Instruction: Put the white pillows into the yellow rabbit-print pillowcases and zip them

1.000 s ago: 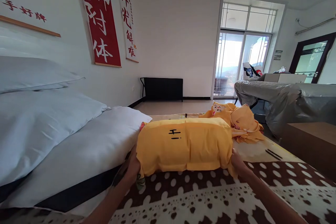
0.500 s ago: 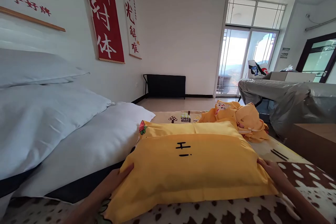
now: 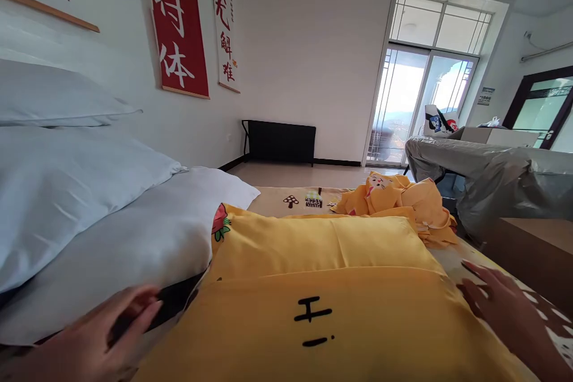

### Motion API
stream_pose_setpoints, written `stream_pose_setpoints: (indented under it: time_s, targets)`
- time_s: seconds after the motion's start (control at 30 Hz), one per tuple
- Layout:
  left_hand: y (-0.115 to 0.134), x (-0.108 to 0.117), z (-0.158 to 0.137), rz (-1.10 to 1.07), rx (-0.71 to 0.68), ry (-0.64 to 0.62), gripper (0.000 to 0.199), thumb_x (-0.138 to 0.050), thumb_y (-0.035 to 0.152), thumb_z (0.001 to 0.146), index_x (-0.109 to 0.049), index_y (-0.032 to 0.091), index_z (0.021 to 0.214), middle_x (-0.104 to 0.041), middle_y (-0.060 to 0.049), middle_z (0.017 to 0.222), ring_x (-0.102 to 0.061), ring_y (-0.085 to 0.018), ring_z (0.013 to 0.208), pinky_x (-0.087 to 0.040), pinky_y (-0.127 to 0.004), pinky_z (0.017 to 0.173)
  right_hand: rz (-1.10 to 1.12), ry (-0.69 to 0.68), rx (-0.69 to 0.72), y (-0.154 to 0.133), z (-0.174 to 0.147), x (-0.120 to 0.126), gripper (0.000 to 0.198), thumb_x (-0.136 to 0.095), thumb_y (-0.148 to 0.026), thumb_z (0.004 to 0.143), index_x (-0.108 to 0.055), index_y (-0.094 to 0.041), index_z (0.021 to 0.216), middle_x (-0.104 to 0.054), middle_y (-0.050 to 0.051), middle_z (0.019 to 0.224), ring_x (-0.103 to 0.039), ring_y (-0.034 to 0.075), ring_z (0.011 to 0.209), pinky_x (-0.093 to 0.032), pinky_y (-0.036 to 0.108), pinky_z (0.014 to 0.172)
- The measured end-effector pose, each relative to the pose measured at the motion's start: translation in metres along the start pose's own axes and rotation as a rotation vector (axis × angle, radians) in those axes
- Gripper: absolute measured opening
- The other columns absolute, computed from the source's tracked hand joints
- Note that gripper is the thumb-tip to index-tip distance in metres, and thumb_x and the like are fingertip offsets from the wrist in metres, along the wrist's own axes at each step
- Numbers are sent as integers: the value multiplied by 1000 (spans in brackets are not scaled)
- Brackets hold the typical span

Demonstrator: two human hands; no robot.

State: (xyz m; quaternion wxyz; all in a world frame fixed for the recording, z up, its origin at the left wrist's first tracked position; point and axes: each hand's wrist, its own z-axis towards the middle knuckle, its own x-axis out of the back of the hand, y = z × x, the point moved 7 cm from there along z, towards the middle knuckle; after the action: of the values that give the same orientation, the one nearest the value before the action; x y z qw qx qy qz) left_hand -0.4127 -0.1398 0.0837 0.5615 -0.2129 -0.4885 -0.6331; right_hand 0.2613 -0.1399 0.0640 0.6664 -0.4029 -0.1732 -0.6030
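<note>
A yellow pillow (image 3: 358, 304) with "Hi" printed in black lies close in front of me, its flap seam crossing the middle. Red and green print shows at its far left corner. My left hand (image 3: 105, 331) is off the pillow's left side, fingers curved and thumb apart, with nothing held. To the right of the pillow, my right hand (image 3: 505, 310) hovers with fingers spread and nothing in them. The near end of the pillow runs out of view.
White pillows (image 3: 147, 250) are stacked at the left. Crumpled yellow-orange fabric (image 3: 403, 197) lies past the pillow on the patterned blanket (image 3: 273, 202). A cardboard box (image 3: 537, 250) and a plastic-covered table (image 3: 474, 158) stand at the right. A black folded panel (image 3: 281, 142) leans by the wall.
Both hands have let go of the pillow's sides and moved outward. The pillow is nearer to me and fills more of the lower view.
</note>
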Motion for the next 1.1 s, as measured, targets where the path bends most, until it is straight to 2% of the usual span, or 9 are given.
stream_pose_setpoints:
  time_s: [0.13, 0.23, 0.33, 0.53, 0.67, 0.77, 0.87, 1.03, 1.1]
  targets:
    - [186, -11, -15, -137, -567, -158, 52, -37, 57, 82, -60, 28, 120, -56, 1, 132, -48, -26, 125, -37, -39, 107, 208, -189, 500, -196, -1, -7, 46, -42, -48, 89, -52, -28, 130, -55, 5, 132, -50, 27, 122, -40, 46, 102]
    - [259, -41, -3, -101, -680, -344, 54, -34, 47, 89, -51, 18, 131, -47, -8, 141, -38, -25, 133, -31, -43, 110, 325, -315, 671, -281, 1, -24, 49, -41, -44, 92, -44, -26, 137, -49, 5, 139, -42, 25, 130, -36, 46, 106]
    - [243, -81, 21, -56, -623, -448, 58, -28, 52, 91, -47, 19, 135, -42, -8, 144, -35, -24, 135, -27, -45, 111, 335, -425, 647, -274, 17, -61, 47, -36, -44, 94, -51, -22, 133, -53, 6, 135, -45, 23, 128, -36, 46, 106]
    - [118, -141, 41, 5, -378, -378, 61, -23, 54, 92, -28, 26, 145, -26, -3, 152, -22, -22, 141, -21, -47, 112, 287, -408, 208, -117, 48, -123, 56, -36, -52, 90, -54, -18, 130, -49, 7, 138, -42, 23, 130, -28, 45, 112]
    - [107, -136, 41, -8, -418, -272, 57, -23, 48, 93, -38, 22, 141, -36, -6, 148, -31, -22, 137, -30, -43, 108, 409, -418, 26, -46, 42, -124, 55, -39, -53, 85, -59, -21, 125, -55, 3, 133, -48, 24, 125, -34, 41, 109]
    - [124, -107, 48, 36, -449, -216, 51, -27, 40, 92, -59, 16, 123, -57, -11, 130, -49, -27, 123, -35, -45, 103, 313, -349, -106, -28, 50, -98, 48, -43, -49, 80, -67, -22, 111, -65, 5, 119, -58, 29, 114, -42, 43, 100]
    - [160, -69, 43, 87, -503, -140, 42, -31, 25, 87, -68, 16, 106, -65, -13, 117, -57, -31, 112, -38, -48, 99, 278, -254, -85, -69, 54, -59, 45, -41, -46, 81, -69, -21, 107, -69, 7, 111, -61, 31, 107, -46, 43, 93]
    - [256, -57, -2, 9, -725, -267, 43, -35, 25, 86, -61, 17, 120, -52, -11, 135, -43, -28, 129, -35, -48, 105, 443, -434, 603, -248, 0, -30, 33, -40, -33, 91, -65, -26, 111, -64, 2, 121, -59, 22, 113, -44, 38, 98]
    - [277, -71, -14, 24, -799, -276, 46, -36, 24, 86, -56, 19, 127, -41, -11, 144, -31, -28, 137, -27, -53, 109, 498, -448, 781, -290, -22, -29, 32, -38, -27, 93, -66, -26, 110, -65, 3, 120, -59, 19, 112, -43, 36, 99]
